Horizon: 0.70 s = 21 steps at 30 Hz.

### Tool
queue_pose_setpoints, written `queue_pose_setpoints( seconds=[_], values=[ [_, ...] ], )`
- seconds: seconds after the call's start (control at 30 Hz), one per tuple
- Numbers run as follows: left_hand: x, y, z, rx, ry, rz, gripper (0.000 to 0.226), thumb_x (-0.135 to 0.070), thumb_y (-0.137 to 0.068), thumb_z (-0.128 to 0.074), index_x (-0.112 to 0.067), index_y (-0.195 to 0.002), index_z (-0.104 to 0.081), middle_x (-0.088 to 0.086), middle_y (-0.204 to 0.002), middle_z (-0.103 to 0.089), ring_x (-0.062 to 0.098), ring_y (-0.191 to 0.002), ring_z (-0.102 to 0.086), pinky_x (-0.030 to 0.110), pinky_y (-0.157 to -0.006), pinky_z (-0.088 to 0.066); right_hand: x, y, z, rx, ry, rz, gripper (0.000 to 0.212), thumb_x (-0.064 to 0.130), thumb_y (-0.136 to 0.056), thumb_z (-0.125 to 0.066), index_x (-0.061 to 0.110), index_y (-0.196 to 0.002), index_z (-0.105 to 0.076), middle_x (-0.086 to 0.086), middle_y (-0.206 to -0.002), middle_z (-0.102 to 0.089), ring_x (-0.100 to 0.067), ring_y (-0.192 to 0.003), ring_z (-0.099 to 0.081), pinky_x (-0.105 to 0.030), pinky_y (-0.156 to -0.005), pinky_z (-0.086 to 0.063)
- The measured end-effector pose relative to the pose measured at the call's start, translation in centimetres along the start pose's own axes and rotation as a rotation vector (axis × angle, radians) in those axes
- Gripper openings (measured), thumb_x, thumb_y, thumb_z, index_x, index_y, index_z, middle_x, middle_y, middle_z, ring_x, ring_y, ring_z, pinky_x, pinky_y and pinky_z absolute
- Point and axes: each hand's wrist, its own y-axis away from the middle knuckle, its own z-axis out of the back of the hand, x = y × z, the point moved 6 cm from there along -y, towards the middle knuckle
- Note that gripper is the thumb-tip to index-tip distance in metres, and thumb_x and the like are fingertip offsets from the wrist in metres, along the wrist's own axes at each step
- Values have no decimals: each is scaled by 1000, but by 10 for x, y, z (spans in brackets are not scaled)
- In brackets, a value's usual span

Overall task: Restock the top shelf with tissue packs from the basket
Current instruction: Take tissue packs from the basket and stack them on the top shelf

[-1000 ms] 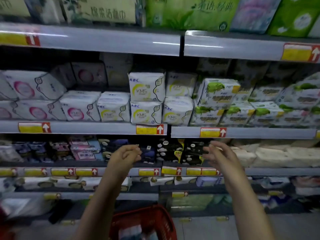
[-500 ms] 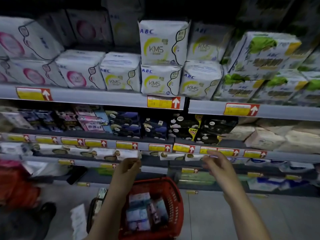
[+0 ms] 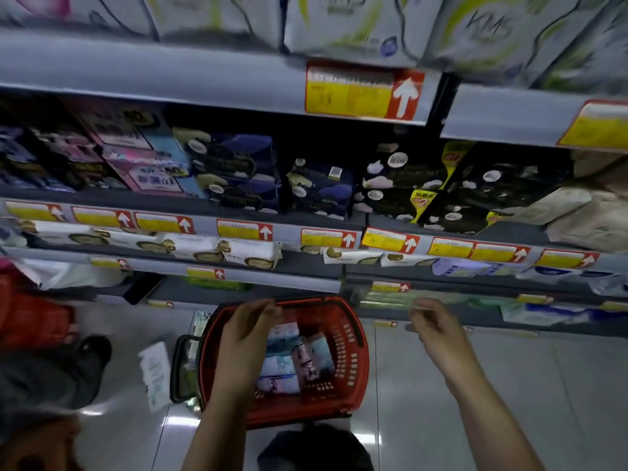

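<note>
The tissue packs (image 3: 289,365) are lying in the red basket (image 3: 346,368), a jumble of small soft packs in pale blue, pink and white, some flat and some on edge. The left hand (image 3: 249,329) is hovering over the basket's left side with its fingers loosely curled, holding nothing. The right hand (image 3: 436,326) is hanging in the air just right of the basket, its fingers also loosely bent and empty. The basket is standing on a glossy pale tiled floor (image 3: 526,385), close to the foot of a shop shelf unit. At the far left a blurred red object (image 3: 30,322) and a dark shoe (image 3: 95,350) are showing, and a loose white pack (image 3: 154,373) is lying on the tiles beside the basket. Grey shelves (image 3: 170,74) are running across the view in tiers, carrying a pink box (image 3: 142,158), then dark blue packs (image 3: 238,171), then black packs (image 3: 407,185). White packs (image 3: 489,28) are sitting on the highest shelf in view, one reading "KMS". Yellow and red price tags (image 3: 363,93), each bearing a white upward arrow, are lining the shelf edges. Their small print is too blurred to read.
</note>
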Motion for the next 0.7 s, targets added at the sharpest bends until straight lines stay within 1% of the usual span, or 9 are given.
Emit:
queue_pose_setpoints(
  seconds=[0.03, 0.1, 0.2, 0.3, 0.37, 0.47, 0.53, 0.6, 0.7],
  values=[
    [9, -6, 0, -18, -2, 8, 6, -22, -86, -69, -20, -91, -70, 4, -94, -73, 23, -96, -67, 41, -88, -52, -7, -3, -8, 6, -8, -17, 12, 14, -94, -55, 24, -99, -59, 0, -102, -64, -22, -93, -65, -32, -82, -45],
    [30, -14, -1, -39, -5, 41, 9, -10, -90, -64, -19, -90, -66, 2, -90, -70, 19, -89, -65, 29, -76, -51, -19, -8, -26, 36, -30, -53, 10, 15, -94, -55, 24, -97, -59, 0, -99, -65, -17, -87, -65, -33, -82, -45],
    [60, -21, -3, -38, 4, 104, 12, -6, -90, -61, -18, -91, -63, 2, -91, -68, 16, -84, -65, 26, -69, -49, -44, -15, -48, 52, -42, -112, 6, 18, -94, -56, 21, -99, -58, 0, -95, -66, -14, -84, -65, -33, -81, -46],
    [94, -29, -2, -29, -14, 143, 9, -4, -90, -61, -14, -91, -63, 1, -87, -69, 15, -80, -66, 20, -64, -51, -74, -19, -67, 74, -25, -159, 11, 22, -93, -57, 22, -104, -59, -2, -100, -67, -19, -92, -65, -34, -82, -47],
    [115, -37, -1, -44, -33, 174, 11, -4, -89, -62, -15, -89, -63, 0, -87, -69, 17, -83, -66, 23, -68, -52, -94, -22, -79, 100, 5, -186, 13, 24, -93, -57, 25, -106, -58, -1, -104, -66, -21, -97, -65, -34, -84, -48],
    [154, -50, -1, -59, -56, 235, 6, -8, -88, -66, -14, -90, -65, 8, -92, -70, 28, -94, -66, 44, -85, -51, -124, -28, -95, 125, 45, -218, 8, 25, -94, -57, 29, -100, -57, 0, -103, -67, -19, -96, -65, -28, -74, -46],
    [173, -57, -3, -61, -70, 272, 12, -19, -84, -71, -14, -94, -66, 10, -96, -71, 31, -97, -66, 52, -90, -52, -140, -33, -104, 131, 65, -236, 10, 26, -94, -55, 27, -104, -57, 0, -105, -66, -18, -96, -65, -24, -70, -45],
    [193, -64, -5, -76, -49, 295, 19, -24, -81, -72, -15, -96, -65, 9, -97, -70, 29, -97, -66, 50, -90, -52, -156, -39, -115, 138, 74, -258, 16, 26, -95, -54, 23, -110, -57, -1, -107, -65, -17, -95, -65, -22, -67, -44],
    [222, -76, -8, -109, -34, 322, 11, -9, -88, -66, -10, -99, -64, 8, -98, -67, 25, -95, -62, 36, -83, -48, -178, -48, -134, 151, 95, -273, 21, 25, -95, -54, 19, -115, -57, -4, -112, -65, -17, -97, -64, -22, -70, -46]
  ],
)
